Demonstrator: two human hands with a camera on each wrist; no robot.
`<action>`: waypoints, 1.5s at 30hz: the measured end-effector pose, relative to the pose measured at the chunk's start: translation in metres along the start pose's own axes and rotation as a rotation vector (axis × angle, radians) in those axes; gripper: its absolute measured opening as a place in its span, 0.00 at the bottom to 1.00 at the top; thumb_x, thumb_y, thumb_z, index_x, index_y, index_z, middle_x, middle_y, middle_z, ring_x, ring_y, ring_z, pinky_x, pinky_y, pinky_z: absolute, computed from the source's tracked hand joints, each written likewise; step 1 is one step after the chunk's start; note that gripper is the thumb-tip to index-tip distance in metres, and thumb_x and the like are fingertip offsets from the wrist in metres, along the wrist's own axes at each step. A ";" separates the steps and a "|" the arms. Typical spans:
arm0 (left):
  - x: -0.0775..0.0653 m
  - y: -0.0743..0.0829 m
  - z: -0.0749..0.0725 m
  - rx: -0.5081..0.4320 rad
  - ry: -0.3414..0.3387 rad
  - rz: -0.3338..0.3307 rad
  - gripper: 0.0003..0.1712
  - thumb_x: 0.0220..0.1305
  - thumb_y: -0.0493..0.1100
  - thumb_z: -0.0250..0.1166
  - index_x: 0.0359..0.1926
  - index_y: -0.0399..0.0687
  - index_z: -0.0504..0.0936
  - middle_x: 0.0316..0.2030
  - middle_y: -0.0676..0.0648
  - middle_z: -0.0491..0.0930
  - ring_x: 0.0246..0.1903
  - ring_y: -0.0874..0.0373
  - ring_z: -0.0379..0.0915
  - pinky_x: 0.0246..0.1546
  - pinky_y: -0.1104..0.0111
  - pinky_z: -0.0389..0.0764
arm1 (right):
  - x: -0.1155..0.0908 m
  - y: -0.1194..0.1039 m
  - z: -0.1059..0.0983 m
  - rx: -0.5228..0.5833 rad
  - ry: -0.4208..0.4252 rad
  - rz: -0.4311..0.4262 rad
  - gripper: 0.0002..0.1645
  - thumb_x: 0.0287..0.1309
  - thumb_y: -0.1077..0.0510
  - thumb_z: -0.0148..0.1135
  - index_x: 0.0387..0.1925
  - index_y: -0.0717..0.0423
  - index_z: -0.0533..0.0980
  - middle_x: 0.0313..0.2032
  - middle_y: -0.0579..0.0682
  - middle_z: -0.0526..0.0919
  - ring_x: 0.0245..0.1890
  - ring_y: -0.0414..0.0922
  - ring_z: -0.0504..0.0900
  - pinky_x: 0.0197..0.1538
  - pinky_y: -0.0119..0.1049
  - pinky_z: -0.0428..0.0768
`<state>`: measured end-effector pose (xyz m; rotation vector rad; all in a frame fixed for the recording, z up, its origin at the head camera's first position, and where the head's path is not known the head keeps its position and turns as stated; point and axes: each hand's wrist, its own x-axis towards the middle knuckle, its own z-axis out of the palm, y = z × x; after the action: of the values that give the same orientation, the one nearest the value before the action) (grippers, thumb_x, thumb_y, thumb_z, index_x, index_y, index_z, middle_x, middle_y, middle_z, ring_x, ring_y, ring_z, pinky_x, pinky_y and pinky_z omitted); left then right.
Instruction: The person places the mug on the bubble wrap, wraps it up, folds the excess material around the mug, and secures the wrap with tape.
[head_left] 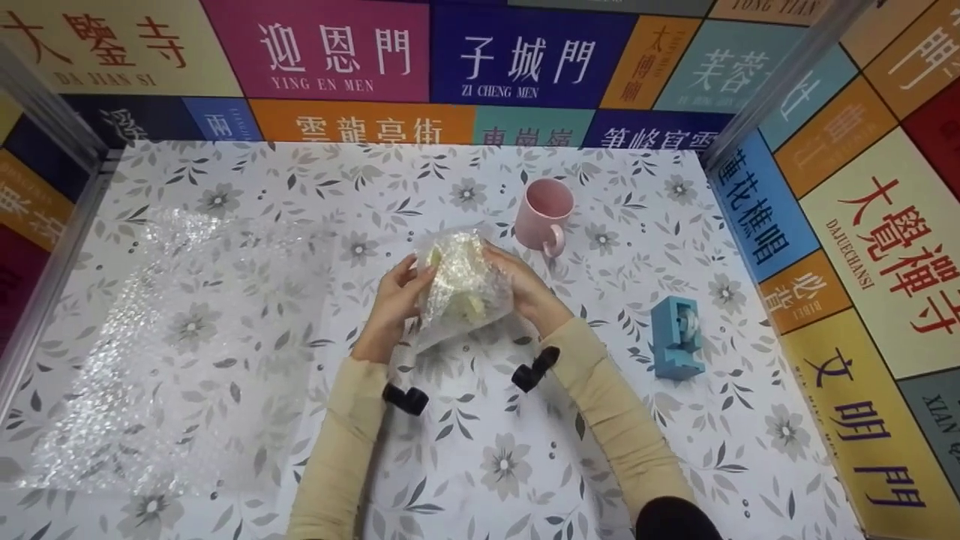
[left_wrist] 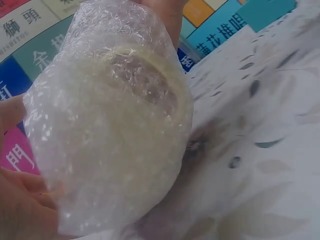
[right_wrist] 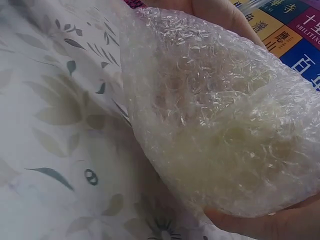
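A pale yellow cup wrapped in bubble wrap is held between both hands above the middle of the table. The left hand grips its left side, thumb toward the top. The right hand curls round the right side. Through the plastic, the left wrist view shows a round rim and opening on the wrapped cup. In the right wrist view, layers of wrap blur the cup, and a right-hand finger presses its lower edge. A pink mug stands just beyond the right hand.
A large sheet of bubble wrap lies flat on the left of the flower-patterned table. At the right stands a blue tape dispenser with a roll of clear tape. Colourful panels with lettering border the back and sides.
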<state>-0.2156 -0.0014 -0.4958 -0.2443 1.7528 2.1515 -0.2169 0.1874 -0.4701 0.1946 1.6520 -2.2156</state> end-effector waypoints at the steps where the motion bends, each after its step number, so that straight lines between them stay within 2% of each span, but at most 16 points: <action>1: 0.005 0.004 0.000 0.001 0.010 -0.009 0.38 0.61 0.43 0.59 0.68 0.39 0.52 0.59 0.37 0.63 0.53 0.45 0.66 0.46 0.54 0.75 | 0.006 -0.004 0.001 -0.013 0.007 0.003 0.28 0.66 0.59 0.42 0.66 0.60 0.55 0.52 0.53 0.73 0.46 0.42 0.75 0.53 0.31 0.71; 3: 0.013 0.011 0.000 -0.009 0.033 -0.024 0.39 0.61 0.44 0.59 0.68 0.41 0.52 0.60 0.38 0.63 0.55 0.47 0.64 0.49 0.52 0.72 | 0.019 -0.013 0.002 -0.034 0.004 0.010 0.28 0.66 0.59 0.42 0.66 0.60 0.55 0.56 0.55 0.70 0.49 0.43 0.73 0.55 0.31 0.69; 5: 0.022 0.016 0.000 -0.028 0.053 -0.030 0.39 0.61 0.45 0.60 0.68 0.41 0.52 0.60 0.39 0.63 0.57 0.48 0.62 0.50 0.50 0.70 | 0.032 -0.022 0.002 -0.056 -0.004 0.021 0.28 0.66 0.59 0.43 0.66 0.60 0.56 0.55 0.55 0.71 0.48 0.43 0.74 0.53 0.31 0.71; 9: 0.034 0.022 -0.002 -0.076 0.103 -0.030 0.39 0.60 0.45 0.60 0.68 0.43 0.52 0.61 0.40 0.62 0.59 0.49 0.59 0.53 0.47 0.66 | 0.057 -0.032 0.003 -0.069 -0.039 0.034 0.27 0.65 0.60 0.46 0.64 0.62 0.60 0.44 0.47 0.76 0.39 0.39 0.76 0.48 0.30 0.74; 13: 0.045 0.021 -0.005 -0.117 0.148 -0.038 0.41 0.60 0.46 0.61 0.68 0.44 0.51 0.63 0.39 0.59 0.61 0.49 0.57 0.55 0.46 0.63 | 0.078 -0.033 0.005 -0.093 -0.053 0.045 0.25 0.63 0.60 0.48 0.61 0.63 0.64 0.50 0.51 0.75 0.45 0.42 0.75 0.52 0.33 0.72; 17: 0.055 0.018 -0.010 -0.145 0.165 -0.057 0.42 0.59 0.47 0.61 0.69 0.45 0.50 0.66 0.39 0.53 0.62 0.50 0.54 0.57 0.54 0.63 | 0.093 -0.031 0.004 -0.104 -0.071 0.048 0.24 0.61 0.58 0.53 0.58 0.61 0.68 0.53 0.53 0.74 0.47 0.44 0.74 0.51 0.33 0.72; 19: 0.060 0.018 -0.011 -0.142 0.178 -0.060 0.42 0.59 0.48 0.61 0.69 0.46 0.50 0.66 0.40 0.52 0.56 0.55 0.59 0.50 0.63 0.68 | 0.099 -0.031 0.005 -0.094 -0.072 0.051 0.23 0.59 0.58 0.54 0.56 0.61 0.69 0.52 0.53 0.75 0.46 0.44 0.75 0.51 0.33 0.73; 21: 0.066 0.020 -0.013 -0.131 0.192 -0.061 0.42 0.59 0.49 0.61 0.69 0.47 0.50 0.66 0.40 0.53 0.40 0.61 0.66 0.35 0.72 0.71 | 0.107 -0.031 0.006 -0.077 -0.068 0.046 0.23 0.59 0.59 0.55 0.55 0.61 0.70 0.51 0.53 0.75 0.45 0.45 0.75 0.50 0.34 0.73; 23: 0.071 0.022 -0.015 -0.130 0.206 -0.070 0.43 0.58 0.50 0.62 0.69 0.48 0.51 0.66 0.41 0.54 0.27 0.66 0.62 0.21 0.76 0.66 | 0.114 -0.032 0.008 -0.057 -0.049 0.055 0.23 0.58 0.60 0.55 0.55 0.61 0.70 0.51 0.54 0.76 0.45 0.45 0.76 0.51 0.35 0.74; 25: 0.076 0.025 -0.017 -0.139 0.203 -0.076 0.43 0.58 0.50 0.62 0.69 0.48 0.50 0.66 0.42 0.54 0.22 0.65 0.55 0.13 0.76 0.60 | 0.122 -0.033 0.010 -0.062 -0.009 0.067 0.22 0.60 0.61 0.53 0.56 0.62 0.69 0.51 0.54 0.75 0.45 0.45 0.75 0.51 0.36 0.73; 26: 0.078 0.026 -0.018 -0.141 0.199 -0.082 0.43 0.58 0.51 0.62 0.69 0.49 0.50 0.66 0.43 0.53 0.24 0.66 0.58 0.13 0.77 0.61 | 0.124 -0.033 0.011 -0.063 0.008 0.069 0.23 0.59 0.61 0.53 0.56 0.61 0.69 0.50 0.53 0.75 0.44 0.45 0.75 0.51 0.36 0.73; 29: 0.085 0.030 -0.021 -0.153 0.187 -0.100 0.43 0.58 0.50 0.62 0.70 0.50 0.50 0.67 0.44 0.52 0.42 0.62 0.65 0.20 0.75 0.66 | 0.132 -0.034 0.013 -0.066 0.032 0.071 0.22 0.60 0.61 0.52 0.56 0.62 0.69 0.48 0.52 0.76 0.41 0.43 0.76 0.48 0.35 0.75; 32: 0.089 0.030 -0.024 -0.162 0.179 -0.122 0.43 0.58 0.50 0.61 0.69 0.50 0.50 0.66 0.45 0.53 0.57 0.56 0.60 0.39 0.68 0.73 | 0.135 -0.031 0.013 -0.087 0.025 0.060 0.22 0.60 0.61 0.52 0.56 0.63 0.69 0.45 0.51 0.77 0.38 0.42 0.76 0.46 0.33 0.75; 36: 0.091 0.028 -0.025 -0.157 0.171 -0.141 0.43 0.58 0.50 0.62 0.69 0.49 0.50 0.66 0.46 0.56 0.61 0.52 0.57 0.56 0.54 0.64 | 0.137 -0.025 0.010 -0.098 0.019 0.044 0.20 0.61 0.62 0.50 0.55 0.65 0.70 0.40 0.50 0.78 0.36 0.42 0.77 0.45 0.33 0.76; 40: 0.092 0.028 -0.024 -0.116 0.174 -0.125 0.43 0.58 0.52 0.62 0.69 0.48 0.51 0.67 0.46 0.55 0.63 0.50 0.54 0.57 0.51 0.63 | 0.138 -0.022 0.006 -0.088 0.061 0.029 0.20 0.60 0.62 0.51 0.53 0.66 0.71 0.38 0.50 0.78 0.35 0.42 0.76 0.45 0.34 0.76; 45: 0.091 0.031 -0.026 -0.061 0.167 -0.122 0.44 0.59 0.53 0.60 0.69 0.47 0.50 0.67 0.45 0.53 0.63 0.50 0.53 0.56 0.51 0.65 | 0.138 -0.026 0.002 -0.092 0.203 0.042 0.19 0.55 0.63 0.57 0.50 0.64 0.74 0.39 0.49 0.79 0.35 0.41 0.76 0.43 0.31 0.76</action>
<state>-0.3133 -0.0171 -0.5053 -0.5465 1.7130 2.1521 -0.3533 0.1629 -0.4908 0.4380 1.8330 -2.1427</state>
